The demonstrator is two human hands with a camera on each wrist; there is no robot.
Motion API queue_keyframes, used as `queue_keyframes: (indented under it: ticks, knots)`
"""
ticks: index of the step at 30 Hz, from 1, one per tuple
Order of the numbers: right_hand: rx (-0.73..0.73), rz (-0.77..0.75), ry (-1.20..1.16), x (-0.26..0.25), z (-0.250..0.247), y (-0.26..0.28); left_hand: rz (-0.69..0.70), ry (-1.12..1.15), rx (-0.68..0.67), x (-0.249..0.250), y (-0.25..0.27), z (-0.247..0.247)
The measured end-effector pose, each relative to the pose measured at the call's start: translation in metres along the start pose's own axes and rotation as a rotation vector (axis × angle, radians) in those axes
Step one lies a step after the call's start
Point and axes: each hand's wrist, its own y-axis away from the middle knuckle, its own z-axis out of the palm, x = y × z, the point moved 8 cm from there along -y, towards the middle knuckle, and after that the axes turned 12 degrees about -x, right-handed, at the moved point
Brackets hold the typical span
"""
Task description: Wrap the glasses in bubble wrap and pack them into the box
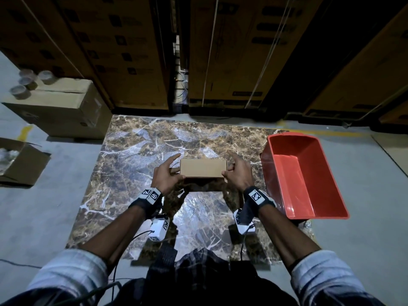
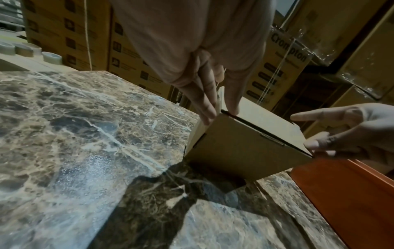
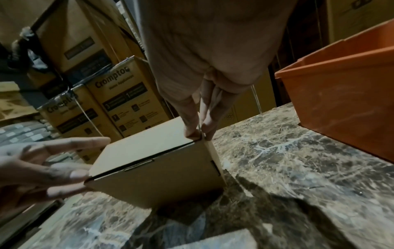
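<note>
A small brown cardboard box with its lid closed sits between my two hands over the marble tabletop. My left hand grips its left end; in the left wrist view the fingers pinch the side flap of the box. My right hand grips the right end, and its fingers pinch the edge of the box there. Both index fingers stick out past the box. No glasses or bubble wrap show on the table.
An empty red plastic tub stands on the table's right side, close to my right hand. On the floor at the left are a closed carton with tape rolls on it and an open carton. Stacked cartons wall off the back.
</note>
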Motion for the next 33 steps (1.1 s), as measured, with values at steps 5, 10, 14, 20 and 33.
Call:
queue_keyframes:
  ticks: [5, 10, 14, 20, 33]
  knots:
    - [-0.038, 0.028, 0.052, 0.008, 0.011, 0.001, -0.049, 0.067, 0.021, -0.017, 0.002, -0.005]
    - [-0.143, 0.015, 0.17, 0.025, 0.044, 0.017, -0.097, -0.067, -0.043, -0.057, 0.03, 0.011]
    - [-0.218, 0.047, 0.237, 0.049, 0.075, 0.032, -0.066, -0.138, -0.1, -0.087, 0.042, 0.032]
    - [-0.234, 0.079, 0.234, 0.053, 0.078, 0.021, -0.115, -0.064, 0.015, -0.093, 0.035, 0.032]
    - [-0.173, 0.078, 0.271, 0.037, 0.07, 0.008, -0.211, -0.271, 0.001, -0.077, 0.007, 0.029]
